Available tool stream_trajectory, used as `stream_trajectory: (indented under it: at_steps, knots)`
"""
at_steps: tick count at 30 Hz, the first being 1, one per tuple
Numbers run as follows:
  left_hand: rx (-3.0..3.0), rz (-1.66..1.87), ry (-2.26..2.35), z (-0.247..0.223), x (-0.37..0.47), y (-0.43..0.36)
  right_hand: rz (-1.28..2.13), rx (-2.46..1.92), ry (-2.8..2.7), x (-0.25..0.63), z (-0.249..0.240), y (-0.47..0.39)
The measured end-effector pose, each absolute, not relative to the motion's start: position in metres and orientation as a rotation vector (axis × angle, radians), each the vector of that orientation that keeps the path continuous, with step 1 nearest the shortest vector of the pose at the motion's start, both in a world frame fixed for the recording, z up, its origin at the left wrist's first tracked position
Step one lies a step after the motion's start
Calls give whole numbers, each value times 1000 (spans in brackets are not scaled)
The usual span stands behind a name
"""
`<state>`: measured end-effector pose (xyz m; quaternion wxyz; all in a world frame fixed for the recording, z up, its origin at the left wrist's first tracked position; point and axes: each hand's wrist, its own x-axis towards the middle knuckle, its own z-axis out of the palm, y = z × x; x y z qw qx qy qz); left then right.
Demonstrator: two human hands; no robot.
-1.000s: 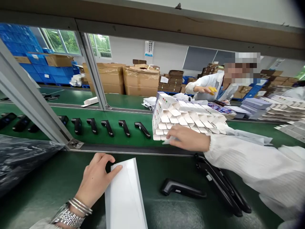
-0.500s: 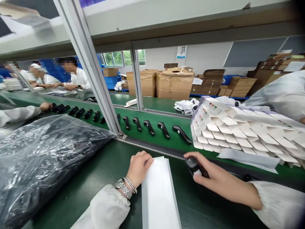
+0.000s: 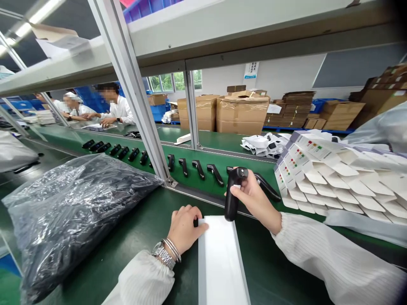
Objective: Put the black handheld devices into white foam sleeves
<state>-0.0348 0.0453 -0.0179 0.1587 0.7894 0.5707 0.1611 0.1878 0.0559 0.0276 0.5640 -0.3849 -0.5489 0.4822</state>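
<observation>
My right hand [image 3: 249, 190] is closed round a black handheld device [image 3: 232, 195], held upright above the far end of a stack of white sleeves [image 3: 222, 258]. My left hand [image 3: 186, 224], with a watch and bangles at the wrist, pinches the far left corner of that stack between thumb and fingers. Beyond both hands, several black devices [image 3: 197, 169] lie in a row on the green belt [image 3: 173, 149]. One long black device [image 3: 267, 188] lies just behind my right hand.
A clear plastic bag with dark contents [image 3: 79, 203] lies at the left. Stacked white boxes [image 3: 318, 169] stand at the right. A metal post [image 3: 133, 93] rises behind my left hand. Several people in white sit at the far left.
My right hand has moved left and up with the black device, which now stands upright over the sleeves. The view has shifted slightly left. A co-worker's hand has left the row of devices.
</observation>
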Motion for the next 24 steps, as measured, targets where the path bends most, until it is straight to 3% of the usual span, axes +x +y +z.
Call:
stream_trajectory:
  at_steps: [14,24]
  knots:
    - [2537,718,1198,1,-19,30,994,-876,-1060,172,20,58]
    - [2207,1011,1209,15,-5,21,1265,-923,-1192,165,7,38]
